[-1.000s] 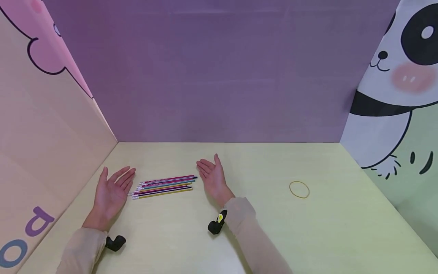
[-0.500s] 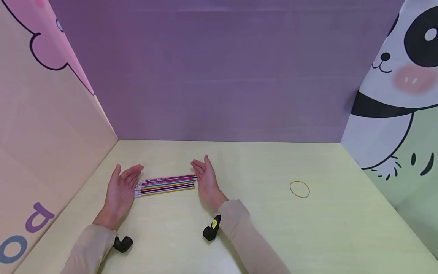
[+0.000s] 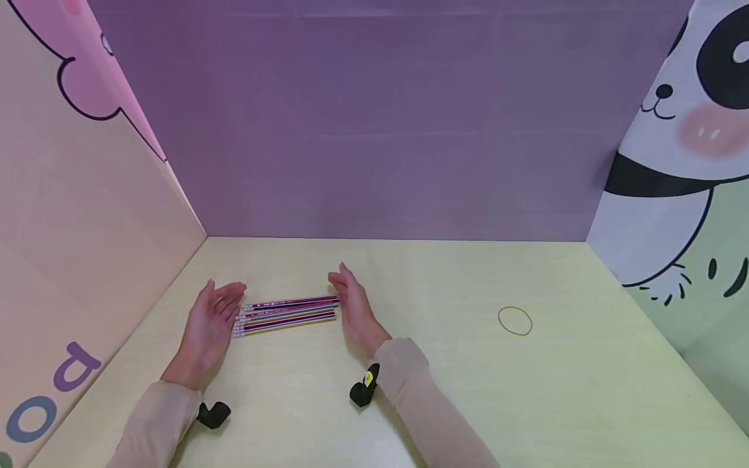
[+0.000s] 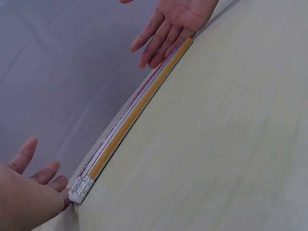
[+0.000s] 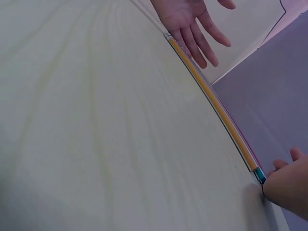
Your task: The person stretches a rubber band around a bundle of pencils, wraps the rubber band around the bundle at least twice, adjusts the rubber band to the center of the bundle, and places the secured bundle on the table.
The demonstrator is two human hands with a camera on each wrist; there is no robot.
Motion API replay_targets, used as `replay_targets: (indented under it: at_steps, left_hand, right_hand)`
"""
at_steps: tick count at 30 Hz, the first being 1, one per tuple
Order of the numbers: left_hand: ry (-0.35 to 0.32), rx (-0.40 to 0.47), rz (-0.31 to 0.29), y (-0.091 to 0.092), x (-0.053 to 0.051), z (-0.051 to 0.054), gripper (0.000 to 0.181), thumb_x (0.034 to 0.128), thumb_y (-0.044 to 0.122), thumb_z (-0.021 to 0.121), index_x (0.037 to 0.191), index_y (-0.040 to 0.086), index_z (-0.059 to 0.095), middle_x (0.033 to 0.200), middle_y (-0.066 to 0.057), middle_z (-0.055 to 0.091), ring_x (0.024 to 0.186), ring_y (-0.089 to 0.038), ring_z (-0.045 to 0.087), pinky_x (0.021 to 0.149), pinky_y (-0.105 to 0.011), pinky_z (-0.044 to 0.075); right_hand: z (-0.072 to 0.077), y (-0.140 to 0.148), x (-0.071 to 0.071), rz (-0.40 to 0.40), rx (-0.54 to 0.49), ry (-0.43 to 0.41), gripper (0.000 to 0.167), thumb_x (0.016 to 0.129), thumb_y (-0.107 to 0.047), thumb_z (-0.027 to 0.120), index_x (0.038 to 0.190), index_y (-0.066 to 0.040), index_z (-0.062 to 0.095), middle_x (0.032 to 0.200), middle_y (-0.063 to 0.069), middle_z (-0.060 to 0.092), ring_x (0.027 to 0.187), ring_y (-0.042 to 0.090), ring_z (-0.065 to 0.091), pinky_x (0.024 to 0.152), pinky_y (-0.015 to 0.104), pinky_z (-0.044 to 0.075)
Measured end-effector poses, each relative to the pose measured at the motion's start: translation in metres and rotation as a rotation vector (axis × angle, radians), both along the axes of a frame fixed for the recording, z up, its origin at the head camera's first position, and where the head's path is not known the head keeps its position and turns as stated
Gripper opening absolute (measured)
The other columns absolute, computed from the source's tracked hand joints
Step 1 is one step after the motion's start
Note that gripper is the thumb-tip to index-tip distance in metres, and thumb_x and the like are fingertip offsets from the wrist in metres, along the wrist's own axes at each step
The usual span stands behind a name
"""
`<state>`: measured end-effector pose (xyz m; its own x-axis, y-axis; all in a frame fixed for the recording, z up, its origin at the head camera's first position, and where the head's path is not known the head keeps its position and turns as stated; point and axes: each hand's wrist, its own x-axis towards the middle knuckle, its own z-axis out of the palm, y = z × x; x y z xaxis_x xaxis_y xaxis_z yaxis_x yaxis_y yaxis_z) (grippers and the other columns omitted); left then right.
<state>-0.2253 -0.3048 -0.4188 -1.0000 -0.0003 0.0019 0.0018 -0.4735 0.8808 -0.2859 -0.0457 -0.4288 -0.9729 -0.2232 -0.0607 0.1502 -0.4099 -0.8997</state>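
Observation:
Several striped pencils [image 3: 287, 315] lie side by side in a flat row on the table, eraser ends to the left. The nearest is a yellow pencil [image 4: 139, 108], its white eraser close to my left hand in the left wrist view. My left hand [image 3: 207, 328] stands on edge at the eraser ends, palm facing the row, fingers extended. At the opposite ends, my right hand [image 3: 357, 315] stands likewise with its palm turned inward. Both hands appear to touch the pencil ends without curling round them. A thin yellow rubber band [image 3: 515, 307] lies apart on the right.
The pale table [image 3: 562, 396] meets a purple back wall [image 3: 386, 130]. A side panel with letters [image 3: 117, 227] rises at the left, and a panda-printed panel [image 3: 655, 221] stands at the right. Black cameras [image 3: 214, 415] sit on both wrists.
My left hand has moved right against the eraser ends, and my right hand has come in slightly leftward. The pencil ends are more evenly lined up. The rubber band still lies on the table.

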Motion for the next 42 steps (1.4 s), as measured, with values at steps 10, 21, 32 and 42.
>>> replay_targets:
  at_steps: [10,21,32,42]
  left_hand:
    - [0.027,-0.176,-0.011,0.005,-0.003,-0.004,0.054,0.1061,0.052,0.031,0.137,0.009,0.042,0.145,0.001,0.035,0.151,-0.026,0.01,0.124,-0.031,0.002]
    - [0.004,-0.186,-0.063,-0.002,-0.004,-0.003,0.055,0.1054,0.051,0.035,0.139,0.008,0.039,0.134,0.008,0.044,0.149,-0.022,0.018,0.123,-0.032,0.008]
    - [-0.035,-0.398,0.036,-0.007,0.003,0.001,0.049,0.1053,0.046,0.042,0.133,0.005,0.047,0.124,0.004,0.055,0.118,-0.005,0.058,0.112,-0.022,0.035]
    - [-0.109,-0.522,0.0,0.013,-0.003,0.0,0.075,0.1048,0.055,0.031,0.154,-0.001,0.024,0.165,-0.015,0.011,0.153,-0.025,0.007,0.123,-0.036,0.008]
  right_hand:
    - [0.0,-0.001,0.0,0.016,0.015,0.013,0.055,0.102,-0.041,0.049,0.133,0.004,0.053,0.147,0.016,0.048,0.142,0.026,0.037,0.123,0.037,0.018]
    - [-0.001,0.001,0.001,0.008,0.01,0.042,0.06,0.102,-0.039,0.047,0.144,0.004,0.043,0.15,0.019,0.044,0.144,0.026,0.036,0.123,0.039,0.016]
    - [0.004,-0.003,0.004,0.054,0.086,0.007,0.054,0.102,-0.037,0.05,0.135,0.005,0.054,0.146,0.018,0.05,0.14,0.026,0.042,0.122,0.036,0.022]
    - [0.0,0.0,0.008,0.004,-0.012,0.012,0.058,0.102,-0.038,0.048,0.142,0.004,0.047,0.152,0.016,0.044,0.145,0.026,0.034,0.123,0.038,0.016]
